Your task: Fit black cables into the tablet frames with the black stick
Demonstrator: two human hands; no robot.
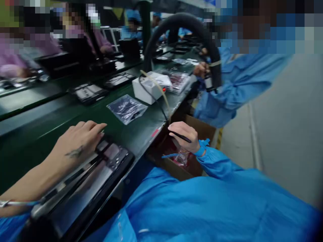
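Note:
My left hand (79,139) is at the upper edge of a black electronic device (113,154), its fingers stretched to the right and a little bent. I see nothing held in it; its underside is hidden. The device lies slanted along the bench's near edge, with a shiny flat panel (83,193) on its lower part. Beyond the bench edge, my right hand (185,134) is closed around a slim black pen-shaped tool (180,136). A pale thin tube (161,90) and a dark cable run from a white box (146,89) down to near its fingers.
A clear plastic bag (127,108) lies on the green bench (63,124). Under the bench edge stands a cardboard box (196,166) with plastic scraps. A thick black hose (181,20) arches above. A co-worker's blue sleeve (242,84) is close on the right. More devices (88,92) lie farther back.

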